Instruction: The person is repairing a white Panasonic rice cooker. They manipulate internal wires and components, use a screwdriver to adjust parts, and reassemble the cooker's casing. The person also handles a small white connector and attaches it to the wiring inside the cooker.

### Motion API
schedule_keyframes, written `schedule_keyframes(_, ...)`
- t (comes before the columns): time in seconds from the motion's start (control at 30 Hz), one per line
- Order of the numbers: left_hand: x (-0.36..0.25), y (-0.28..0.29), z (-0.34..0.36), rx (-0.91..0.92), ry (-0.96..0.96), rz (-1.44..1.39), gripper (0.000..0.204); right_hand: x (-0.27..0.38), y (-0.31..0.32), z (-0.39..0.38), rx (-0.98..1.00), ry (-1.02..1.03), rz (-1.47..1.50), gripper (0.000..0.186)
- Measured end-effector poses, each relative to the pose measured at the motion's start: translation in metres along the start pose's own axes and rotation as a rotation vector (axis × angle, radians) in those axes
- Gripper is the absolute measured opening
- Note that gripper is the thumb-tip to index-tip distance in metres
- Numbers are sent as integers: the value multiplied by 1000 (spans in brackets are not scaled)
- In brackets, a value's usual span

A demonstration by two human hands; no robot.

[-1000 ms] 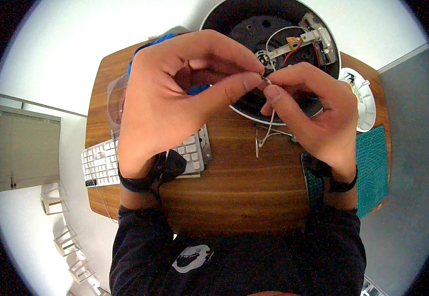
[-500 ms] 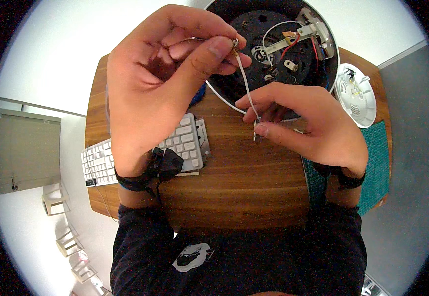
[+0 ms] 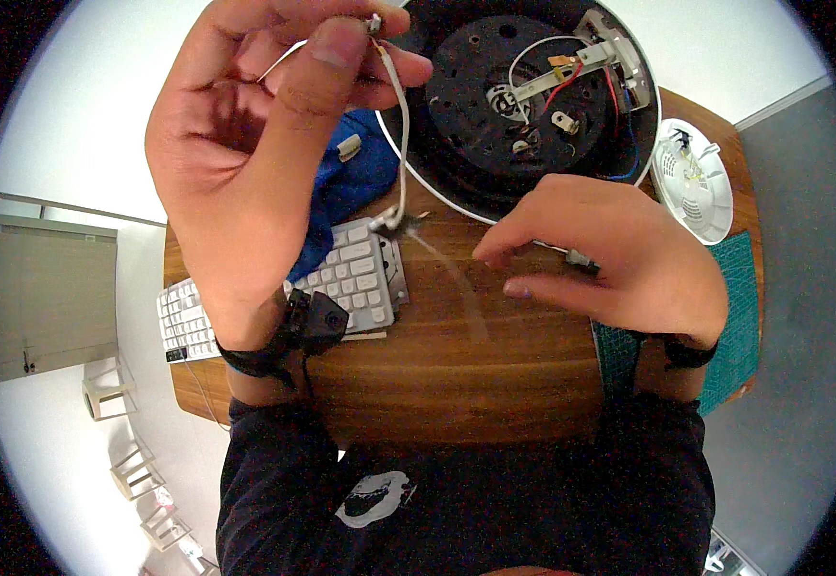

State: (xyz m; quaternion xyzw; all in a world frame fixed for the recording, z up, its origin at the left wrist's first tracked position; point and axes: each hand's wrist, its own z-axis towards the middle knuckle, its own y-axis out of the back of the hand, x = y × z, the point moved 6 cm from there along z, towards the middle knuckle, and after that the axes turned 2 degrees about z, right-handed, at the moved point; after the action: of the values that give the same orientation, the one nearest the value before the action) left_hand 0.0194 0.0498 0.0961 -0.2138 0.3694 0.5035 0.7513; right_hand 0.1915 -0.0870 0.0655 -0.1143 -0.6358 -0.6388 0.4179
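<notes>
High at the upper left, my left hand [image 3: 254, 154] pinches a whitish wire [image 3: 402, 134] by a small metal end fitting [image 3: 375, 24], between thumb and forefinger. The wire hangs toward the keyboard, its lower part smeared by motion. My right hand [image 3: 619, 254] is held over the table, thumb and forefinger spread with nothing between their tips. Beside its palm shows a thin rod-like piece with a grey end [image 3: 581, 258]; whether it is held or lies behind the hand I cannot tell. A round black appliance housing [image 3: 475, 182] with a white rim stands beyond both hands.
A metal bracket [image 3: 557, 79] with red wires sits inside the housing. A white oval cover [image 3: 691, 182] and a green cutting mat [image 3: 730, 317] are at the right. A blue cloth [image 3: 355, 178] and a white keyboard [image 3: 346, 274] lie at the left on the wooden table [image 3: 418, 374].
My right hand has let go of the wire and its fingers have parted. My left hand has moved up and left with the wire, whose freed end swings leftward.
</notes>
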Motion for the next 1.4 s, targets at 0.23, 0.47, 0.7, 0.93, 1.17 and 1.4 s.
schedule_keyframes(0.23,-7,-24,-11,221,63,20,14,6,6,5,-186,120,80,27)
schedule_keyframes(0.47,-7,-50,-20,455,221,-225,16,9,27,-3,-534,-104,251,33)
schedule_keyframes(0.7,-2,-49,-21,457,216,-134,22,14,30,4,-478,93,-11,29)
schedule_keyframes(0.93,3,-51,-20,494,256,-84,28,17,32,4,-479,176,-129,26)
schedule_keyframes(1.17,9,-53,-22,544,284,-61,24,15,30,4,-469,173,-127,18)
schedule_keyframes(1.4,11,-55,-24,575,310,-49,20,13,32,3,-548,207,-133,18)
